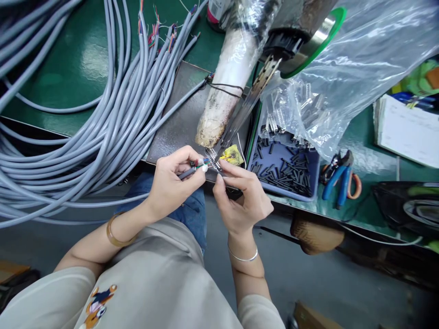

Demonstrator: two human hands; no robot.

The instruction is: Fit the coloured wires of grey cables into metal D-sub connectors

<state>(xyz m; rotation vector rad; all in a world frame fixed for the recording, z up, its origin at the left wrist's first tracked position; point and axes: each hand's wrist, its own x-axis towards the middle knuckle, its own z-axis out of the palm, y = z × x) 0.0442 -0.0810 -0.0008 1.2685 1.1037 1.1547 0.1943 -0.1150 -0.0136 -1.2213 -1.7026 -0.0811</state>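
Observation:
My left hand (176,180) pinches the end of a grey cable (187,173), where thin coloured wires (206,161) fan out past my fingertips. Close on its right, my right hand (242,192) has thumb and forefinger together at a small metal connector (214,161); part of it is hidden by the fingers. Just above the fingertips are the blunt end of a plastic-wrapped tube (219,103) and the tip of a long metal rod (245,109). A yellow piece (232,156) with thin wires lies beside the connector.
Looped grey cables (113,132) cover the left side. Right of my hands stands a blue tray (310,192) of short black tubes, with a plastic bag (329,105) of metal parts over its back. Cutters (339,178), a paper pad (408,130) and a black case (408,205) lie farther right.

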